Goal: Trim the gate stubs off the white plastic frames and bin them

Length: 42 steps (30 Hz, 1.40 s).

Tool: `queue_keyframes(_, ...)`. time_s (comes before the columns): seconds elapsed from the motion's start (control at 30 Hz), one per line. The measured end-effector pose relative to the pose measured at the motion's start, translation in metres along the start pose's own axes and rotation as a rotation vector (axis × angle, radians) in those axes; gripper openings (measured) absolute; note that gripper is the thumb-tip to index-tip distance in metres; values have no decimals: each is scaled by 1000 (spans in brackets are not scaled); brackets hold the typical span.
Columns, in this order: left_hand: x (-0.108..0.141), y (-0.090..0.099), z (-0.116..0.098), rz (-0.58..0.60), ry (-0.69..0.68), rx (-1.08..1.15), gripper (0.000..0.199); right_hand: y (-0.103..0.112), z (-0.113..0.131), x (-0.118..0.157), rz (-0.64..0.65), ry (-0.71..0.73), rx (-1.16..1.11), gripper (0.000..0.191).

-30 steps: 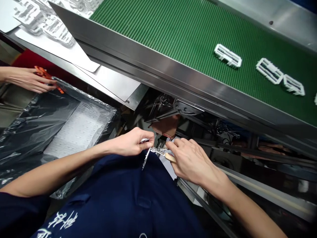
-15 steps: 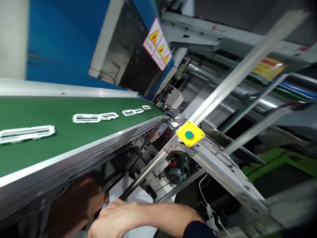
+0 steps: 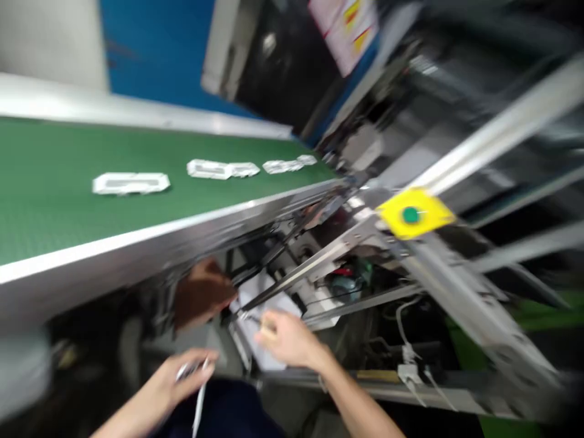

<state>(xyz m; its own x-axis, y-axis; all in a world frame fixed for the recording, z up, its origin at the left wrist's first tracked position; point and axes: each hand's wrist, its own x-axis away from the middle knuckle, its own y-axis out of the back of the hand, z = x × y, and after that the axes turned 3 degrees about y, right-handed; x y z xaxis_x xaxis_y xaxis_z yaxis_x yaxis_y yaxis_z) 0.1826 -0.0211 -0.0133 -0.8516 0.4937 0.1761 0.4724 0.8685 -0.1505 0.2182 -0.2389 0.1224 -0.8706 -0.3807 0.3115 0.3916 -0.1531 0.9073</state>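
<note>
My left hand (image 3: 185,377) is low in the picture, its thumb and fingers closed on a thin white plastic frame (image 3: 199,401) that hangs below them. To its right, my right hand (image 3: 289,339) is curled shut in front of a white sheet (image 3: 269,359). A thin dark object seems to stick out from its fingers to the left, but blur hides what it is. Above both hands, several white plastic frames (image 3: 131,182) lie in a row on a green conveyor belt (image 3: 55,213).
The belt's metal edge (image 3: 182,228) runs between the frames and my hands. On the right, a metal post carries a yellow plate with a green button (image 3: 410,215). A brown box-like object (image 3: 203,295) is under the belt. A blue machine (image 3: 155,48) stands behind.
The view has shifted down and left. My left hand has come into sight with a white frame. My right hand has moved to the right in the picture.
</note>
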Motion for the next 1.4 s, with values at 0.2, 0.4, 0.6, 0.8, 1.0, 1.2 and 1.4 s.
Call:
queue_keyframes(0.2, 46, -8, 24, -224, 172, 465, 37, -42, 6, -22, 147, 141, -124, 22)
queue_keyframes(0.4, 68, -11, 34, -287, 13, 1026, 42, -66, 22, -41, 196, 381, -18, 17)
queue_keyframes(0.6, 75, -11, 25, -344, -46, 992, 45, -61, 39, -64, 185, 622, 126, 20)
queue_keyframes(0.8, 71, -15, 20, -426, -61, 1015, 47, -53, 42, -79, 230, 725, 217, 19)
queue_keyframes(1.0, 67, -16, 22, -447, -57, 991, 52, -49, 39, -93, 293, 800, 239, 17)
queue_keyframes(1.2, 61, -17, 21, -452, -38, 1017, 52, -44, 32, -105, 326, 851, 219, 12)
queue_keyframes(1.4, 51, -23, 23, -486, -84, 1058, 49, -41, 24, -115, 368, 857, 159, 13)
